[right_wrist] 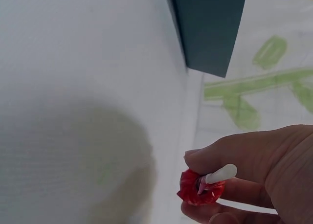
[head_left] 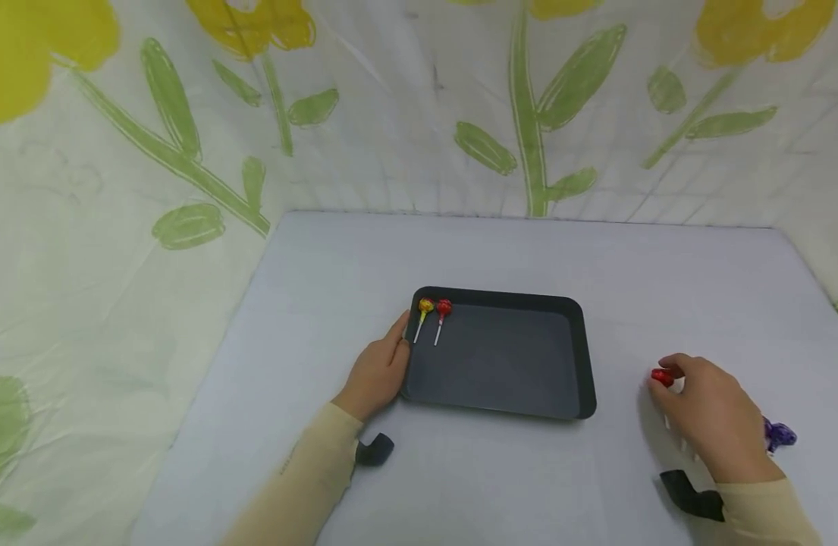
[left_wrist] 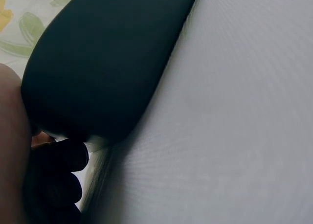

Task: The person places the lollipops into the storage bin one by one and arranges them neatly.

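My right hand (head_left: 722, 413) pinches a red-wrapped lollipop (head_left: 662, 376) between thumb and fingertips, above the table to the right of a dark grey tray (head_left: 500, 356). Up close in the right wrist view, the lollipop's white stick (right_wrist: 222, 173) points back towards the palm. Against the tray's left side, my left hand (head_left: 379, 371) holds the rim; its curled fingers (left_wrist: 61, 155) show by the tray wall in the left wrist view. Inside the tray, near its back left corner, a yellow lollipop (head_left: 426, 305) and a red lollipop (head_left: 444, 307) lie side by side.
Purple-wrapped candy (head_left: 780, 434) lies beyond my right hand, partly hidden by it. White sticks show faintly under that hand. The white table (head_left: 364, 250) meets a flower-printed sheet (head_left: 419, 167) along its back and left edges.
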Tool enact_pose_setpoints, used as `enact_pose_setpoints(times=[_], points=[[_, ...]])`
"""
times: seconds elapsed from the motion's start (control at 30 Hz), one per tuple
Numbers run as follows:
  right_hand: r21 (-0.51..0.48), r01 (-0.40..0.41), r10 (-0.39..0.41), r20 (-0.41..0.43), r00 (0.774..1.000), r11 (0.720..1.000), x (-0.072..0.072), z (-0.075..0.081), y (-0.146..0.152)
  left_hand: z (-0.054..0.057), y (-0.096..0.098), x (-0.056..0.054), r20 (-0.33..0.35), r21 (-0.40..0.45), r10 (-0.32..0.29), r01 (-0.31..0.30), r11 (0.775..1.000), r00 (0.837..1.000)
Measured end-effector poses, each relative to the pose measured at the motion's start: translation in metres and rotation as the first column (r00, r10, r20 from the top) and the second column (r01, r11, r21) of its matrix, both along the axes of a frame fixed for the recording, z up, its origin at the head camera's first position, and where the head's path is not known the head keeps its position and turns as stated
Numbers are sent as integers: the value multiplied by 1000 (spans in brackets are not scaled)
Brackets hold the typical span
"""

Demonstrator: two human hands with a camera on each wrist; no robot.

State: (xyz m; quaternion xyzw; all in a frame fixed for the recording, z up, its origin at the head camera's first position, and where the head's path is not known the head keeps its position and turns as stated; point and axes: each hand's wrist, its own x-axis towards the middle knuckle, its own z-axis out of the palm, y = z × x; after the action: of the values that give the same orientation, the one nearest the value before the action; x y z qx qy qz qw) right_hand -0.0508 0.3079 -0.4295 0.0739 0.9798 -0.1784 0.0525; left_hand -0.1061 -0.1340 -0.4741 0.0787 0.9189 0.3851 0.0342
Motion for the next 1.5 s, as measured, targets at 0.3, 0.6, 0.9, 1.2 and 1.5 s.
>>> enact_pose_setpoints(times=[0.3, 0.6, 0.9, 1.2, 1.5], points=[[-13, -7, 7, -1, 1000, 1000, -4, 9, -8, -2, 1, 1, -10, -2, 1, -1, 1000, 1000], [-39, 8, -10, -57, 998, 999, -11, 18, -21, 0, 1, 1, -2, 9, -4, 4, 1000, 1000], [-52, -19, 14, -100, 995, 998, -21, 26, -37, 0, 1, 2, -10, 12, -9, 9, 1000, 1000], [-60, -28, 22, -106, 994, 998, -31, 29, -49, 0, 0, 0, -14, 7, -12, 13, 1000, 1000], [-75, -51, 44, -88, 995, 996, -37, 31, -66, -2, 0, 0, -4, 5, -7, 7, 1000, 1000]])
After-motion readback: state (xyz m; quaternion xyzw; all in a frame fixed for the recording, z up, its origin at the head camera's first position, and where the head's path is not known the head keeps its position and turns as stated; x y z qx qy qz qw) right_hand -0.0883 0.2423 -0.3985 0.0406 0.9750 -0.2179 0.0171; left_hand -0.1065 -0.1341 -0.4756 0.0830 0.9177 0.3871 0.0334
